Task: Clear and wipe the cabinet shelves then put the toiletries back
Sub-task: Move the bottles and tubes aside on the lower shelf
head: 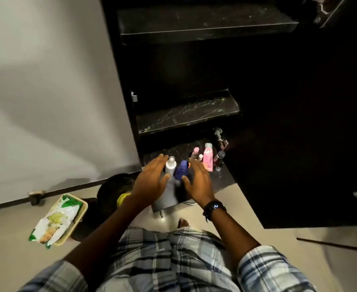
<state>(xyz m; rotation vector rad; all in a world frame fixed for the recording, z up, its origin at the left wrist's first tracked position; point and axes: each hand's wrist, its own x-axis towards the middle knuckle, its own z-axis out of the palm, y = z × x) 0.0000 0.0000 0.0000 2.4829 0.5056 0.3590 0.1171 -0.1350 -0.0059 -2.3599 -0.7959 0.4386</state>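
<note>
A black cabinet stands open with an upper shelf [207, 26] and a middle shelf [186, 116], both bare and streaked. On the bottom shelf [183, 149] stand a white spray bottle [170, 166], a dark blue bottle [181, 170], a pink tube [208, 157], small pink bottles [196, 152] and a dark bottle [219, 160]. My left hand [151, 179] hovers with straight fingers just left of the white bottle. My right hand [198, 180], fingers spread, is just right of the blue bottle. Neither hand grips anything.
The open cabinet door [299, 144] fills the right side. A tan basket [76, 220] on the floor at the left holds a green-and-white packet [56, 220]. A dark round object [112, 192] with a yellow piece sits by the wall. Tiled floor lies around my foot [182, 222].
</note>
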